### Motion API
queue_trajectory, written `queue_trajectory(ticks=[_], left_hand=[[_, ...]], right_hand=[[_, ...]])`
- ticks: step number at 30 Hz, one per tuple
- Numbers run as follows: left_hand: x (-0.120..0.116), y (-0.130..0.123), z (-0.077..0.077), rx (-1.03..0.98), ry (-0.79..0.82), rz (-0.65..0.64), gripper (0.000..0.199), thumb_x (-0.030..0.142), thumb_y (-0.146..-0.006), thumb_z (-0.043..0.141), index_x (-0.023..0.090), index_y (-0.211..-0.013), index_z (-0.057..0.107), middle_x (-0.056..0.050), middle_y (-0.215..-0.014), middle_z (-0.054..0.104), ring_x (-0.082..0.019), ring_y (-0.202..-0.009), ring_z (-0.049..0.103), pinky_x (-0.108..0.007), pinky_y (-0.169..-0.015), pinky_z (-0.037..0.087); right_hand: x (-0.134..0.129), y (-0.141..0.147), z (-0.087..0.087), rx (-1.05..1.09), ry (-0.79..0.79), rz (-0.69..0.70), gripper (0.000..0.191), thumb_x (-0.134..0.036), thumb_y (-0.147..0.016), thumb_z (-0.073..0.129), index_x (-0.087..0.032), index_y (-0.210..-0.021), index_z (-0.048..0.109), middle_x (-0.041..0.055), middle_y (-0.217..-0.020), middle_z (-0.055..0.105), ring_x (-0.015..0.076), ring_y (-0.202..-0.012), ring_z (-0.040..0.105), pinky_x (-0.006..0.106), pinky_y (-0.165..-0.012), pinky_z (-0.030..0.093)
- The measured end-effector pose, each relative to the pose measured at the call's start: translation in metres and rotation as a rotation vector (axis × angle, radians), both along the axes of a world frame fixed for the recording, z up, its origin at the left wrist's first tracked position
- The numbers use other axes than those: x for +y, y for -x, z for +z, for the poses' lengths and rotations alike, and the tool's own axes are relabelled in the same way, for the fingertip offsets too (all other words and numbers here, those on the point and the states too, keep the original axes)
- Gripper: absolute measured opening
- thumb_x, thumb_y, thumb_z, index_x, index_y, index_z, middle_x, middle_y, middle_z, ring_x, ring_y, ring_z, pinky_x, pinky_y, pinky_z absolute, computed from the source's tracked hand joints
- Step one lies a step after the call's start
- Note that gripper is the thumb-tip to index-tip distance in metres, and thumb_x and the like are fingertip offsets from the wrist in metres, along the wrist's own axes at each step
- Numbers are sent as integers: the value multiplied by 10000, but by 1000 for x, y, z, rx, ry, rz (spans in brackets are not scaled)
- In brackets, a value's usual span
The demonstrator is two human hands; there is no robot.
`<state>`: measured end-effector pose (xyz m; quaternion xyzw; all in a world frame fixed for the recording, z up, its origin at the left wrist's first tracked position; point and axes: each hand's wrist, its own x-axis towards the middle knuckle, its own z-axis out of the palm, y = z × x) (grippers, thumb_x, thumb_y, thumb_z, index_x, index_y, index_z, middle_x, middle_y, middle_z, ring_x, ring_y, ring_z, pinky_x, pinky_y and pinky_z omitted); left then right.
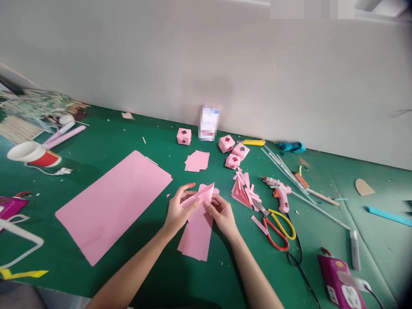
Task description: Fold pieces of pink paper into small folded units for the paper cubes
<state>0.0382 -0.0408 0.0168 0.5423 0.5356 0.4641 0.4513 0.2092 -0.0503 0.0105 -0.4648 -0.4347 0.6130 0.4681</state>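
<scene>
Between my two hands is a small piece of pink paper point(206, 194), folded to a point at its upper right. My left hand point(180, 205) pinches it from the left, with the thumb on its face. From the right, my right hand point(222, 213) grips the same piece between thumb and fingers. Beneath it, longer pink paper strips point(197, 238) lie on the green table. A stack of pink paper squares point(197, 161) sits just beyond my hands. Folded pink paper pieces point(241, 194) and cut scraps lie to the right of my right hand.
A large pink sheet point(112, 208) lies to the left. Scissors point(275, 227), a pink glue gun point(280, 193) with its cord, and a power strip point(343, 279) are on the right. Pink paper cubes point(184, 136) stand near the wall. A paper cup point(35, 154) lies tipped at far left.
</scene>
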Motion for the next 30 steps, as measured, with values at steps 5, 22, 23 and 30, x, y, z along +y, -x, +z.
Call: queue_trajectory(ticks=[5,22,23,30], left_hand=[[-1,-2,3,19,23,32,414,375,-837,773,200,-1183,627,-60,-910,783,-249,-892,763,-379,-830,605],[-5,-7,6,-95,195,-143,444,388,-844,762,183,-1200,592,-18,-847,734,-192,-838,734,-287,-759,573],[-5,-7,6,-102,203,-149,464,381,-839,766,181,-1215,582,-22,-865,736,-192,-851,734,-288,-767,573],[-4,-7,4,-87,200,-131,467,371,-843,757,193,-1228,563,-45,-942,748,-194,-907,735,-303,-822,568]], right_hand=[[0,1,2,-24,-20,13,320,-446,-843,759,-197,-1039,722,33,-848,722,164,-699,631,269,-611,511],[3,-1,-4,9,0,-177,332,-501,-825,770,-198,-760,650,-16,-715,613,137,-651,522,267,-652,415],[4,0,-4,10,1,-178,337,-504,-824,770,-199,-755,644,-18,-709,606,136,-648,515,267,-653,413],[4,2,-5,11,28,-176,368,-520,-798,787,-199,-740,618,-25,-696,574,135,-641,486,267,-644,392]])
